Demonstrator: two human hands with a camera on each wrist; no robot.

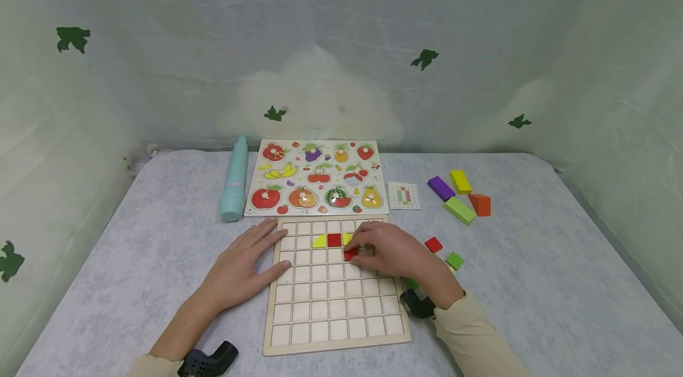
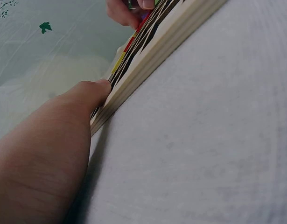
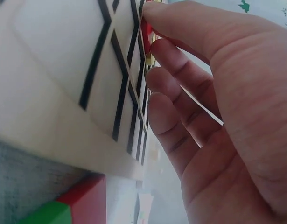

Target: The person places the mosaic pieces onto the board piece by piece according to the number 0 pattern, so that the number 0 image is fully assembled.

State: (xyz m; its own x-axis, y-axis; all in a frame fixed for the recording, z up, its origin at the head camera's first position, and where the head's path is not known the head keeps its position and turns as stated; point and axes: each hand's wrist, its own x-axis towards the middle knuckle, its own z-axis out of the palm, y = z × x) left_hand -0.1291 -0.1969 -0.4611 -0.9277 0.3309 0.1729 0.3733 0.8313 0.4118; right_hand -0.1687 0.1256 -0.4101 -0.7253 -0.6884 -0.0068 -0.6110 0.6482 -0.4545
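Clearly light, stiff and thin, the red tile (image 1: 350, 254) sits pinched by right hand (image 1: 392, 251) fingertips on the grid board (image 1: 336, 329), best gripped by its edges; left hand (image 1: 242, 267) lies flat, fingers straight, on the board's left edge

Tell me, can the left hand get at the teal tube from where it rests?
Probably yes: the left hand lies flat on the grid board's edge, and only bare cloth shows between it and the teal tube.

A staged play corner — grey felt table (image 1: 133, 246) walled by leaf-printed sheets (image 1: 480, 57), with a fruit puzzle (image 1: 317, 177) on it.
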